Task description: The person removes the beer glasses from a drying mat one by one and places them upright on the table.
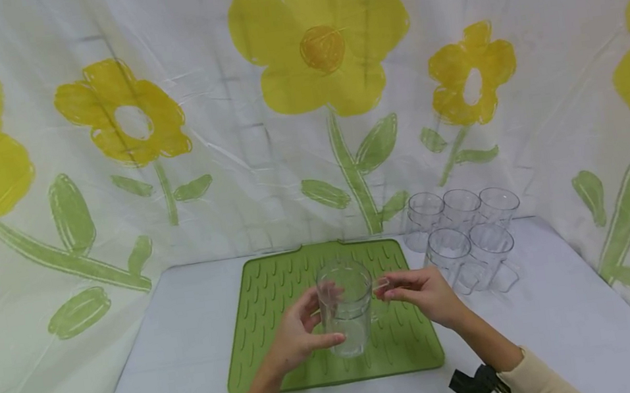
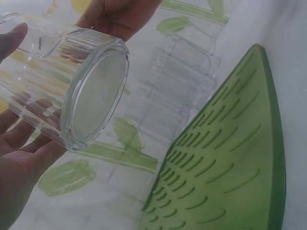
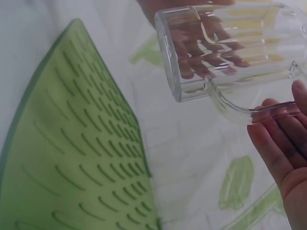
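Note:
A clear glass mug [image 1: 350,315] is held upright above a green ridged drying mat [image 1: 412,346]. My left hand [image 1: 300,334] grips the mug's body from the left, thumb on the near side and fingers round the far side. On the right, my right hand [image 1: 426,291] pinches the upper part of the mug's handle [image 3: 230,106] between thumb and fingers. In the left wrist view the thick round base [image 2: 98,96] shows, apart from the mat. Through the glass in the right wrist view, the left fingers [image 3: 192,52] can be seen.
Several more clear glass mugs [image 1: 448,245] stand grouped at the back right of the white table [image 1: 163,362], beside the mat. A white curtain [image 1: 244,199] printed with yellow flowers hangs behind the table and along its sides.

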`<act>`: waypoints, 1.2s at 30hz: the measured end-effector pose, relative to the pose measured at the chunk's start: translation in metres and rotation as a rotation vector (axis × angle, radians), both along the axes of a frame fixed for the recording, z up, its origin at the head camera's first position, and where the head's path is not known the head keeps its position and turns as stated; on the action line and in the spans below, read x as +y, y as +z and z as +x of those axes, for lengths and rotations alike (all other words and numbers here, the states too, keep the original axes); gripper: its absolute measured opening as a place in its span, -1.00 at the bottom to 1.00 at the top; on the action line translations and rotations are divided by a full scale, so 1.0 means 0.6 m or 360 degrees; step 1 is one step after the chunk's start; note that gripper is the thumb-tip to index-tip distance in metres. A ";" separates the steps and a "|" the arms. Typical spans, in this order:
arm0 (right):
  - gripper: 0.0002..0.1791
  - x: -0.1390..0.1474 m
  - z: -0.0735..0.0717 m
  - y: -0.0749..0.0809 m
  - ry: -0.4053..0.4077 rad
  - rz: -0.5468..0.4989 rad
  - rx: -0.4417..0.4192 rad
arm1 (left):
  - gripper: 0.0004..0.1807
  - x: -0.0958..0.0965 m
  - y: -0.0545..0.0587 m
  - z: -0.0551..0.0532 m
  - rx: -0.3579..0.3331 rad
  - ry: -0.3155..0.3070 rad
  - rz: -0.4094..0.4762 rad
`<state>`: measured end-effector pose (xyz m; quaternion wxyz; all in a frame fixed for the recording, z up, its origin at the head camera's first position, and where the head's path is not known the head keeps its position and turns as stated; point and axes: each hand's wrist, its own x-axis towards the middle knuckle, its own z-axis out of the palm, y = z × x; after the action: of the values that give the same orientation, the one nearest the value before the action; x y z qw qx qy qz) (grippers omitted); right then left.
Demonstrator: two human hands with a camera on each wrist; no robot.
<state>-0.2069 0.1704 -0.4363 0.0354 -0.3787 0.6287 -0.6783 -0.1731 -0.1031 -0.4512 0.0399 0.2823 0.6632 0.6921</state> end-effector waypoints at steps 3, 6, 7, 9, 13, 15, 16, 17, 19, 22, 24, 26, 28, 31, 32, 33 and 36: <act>-0.64 0.000 0.001 0.001 -0.0020 0.0016 -0.0001 | -0.09 0.001 0.000 0.000 -0.0001 -0.0003 -0.0007; -0.66 -0.001 0.004 0.001 -0.0049 0.0026 0.0013 | -0.09 0.003 0.000 0.000 0.0015 -0.0006 -0.0008; -0.66 -0.001 0.005 0.001 -0.0064 0.0031 0.0020 | -0.10 0.003 0.000 0.000 0.0023 -0.0005 -0.0009; -0.68 -0.001 0.007 0.000 -0.0094 0.0044 0.0043 | -0.10 0.004 0.000 0.000 0.0033 -0.0009 -0.0011; -0.70 0.001 0.010 -0.003 -0.0144 0.0057 0.0066 | -0.12 0.005 -0.001 -0.001 0.0032 -0.0025 -0.0010; -0.70 0.001 0.011 -0.003 -0.0158 0.0050 0.0071 | -0.13 0.006 -0.002 -0.002 0.0037 -0.0038 -0.0011; -0.69 0.001 0.011 -0.003 -0.0162 0.0045 0.0069 | -0.13 0.006 -0.002 -0.002 0.0035 -0.0042 -0.0009; -0.69 0.001 0.012 -0.003 -0.0164 0.0037 0.0069 | -0.12 0.007 -0.002 -0.002 0.0025 -0.0045 -0.0004; -0.68 0.001 0.013 -0.002 -0.0169 0.0028 0.0066 | -0.12 0.008 -0.002 -0.003 0.0042 -0.0051 -0.0003; -0.67 0.000 0.016 0.000 -0.0175 0.0017 0.0057 | -0.11 0.009 -0.003 -0.002 0.0052 -0.0055 -0.0002; -0.67 -0.001 0.017 0.001 -0.0180 0.0021 0.0052 | -0.11 0.009 -0.002 -0.002 0.0048 -0.0057 -0.0008; -0.66 -0.001 0.017 0.002 -0.0186 0.0026 0.0055 | -0.11 0.008 -0.002 -0.001 0.0040 -0.0059 -0.0014; -0.68 -0.001 0.018 0.001 -0.0193 0.0026 0.0053 | -0.11 0.008 -0.002 -0.001 0.0027 -0.0058 -0.0022; -0.71 0.000 0.019 0.001 -0.0224 0.0026 0.0039 | -0.10 0.009 -0.001 -0.001 0.0019 -0.0045 -0.0052; -0.72 0.001 0.019 0.001 -0.0237 0.0027 0.0029 | -0.10 0.010 -0.001 -0.001 0.0021 -0.0042 -0.0063; -0.73 0.001 0.020 0.001 -0.0247 0.0023 0.0018 | -0.10 0.011 0.000 -0.001 0.0021 -0.0038 -0.0075; -0.73 0.003 0.021 0.002 -0.0271 0.0019 0.0005 | -0.10 0.012 0.001 -0.001 0.0033 -0.0035 -0.0100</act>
<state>-0.1941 0.1722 -0.4353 -0.0211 -0.3248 0.6627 -0.6744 -0.1737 -0.0957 -0.4504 0.0494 0.2954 0.6819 0.6673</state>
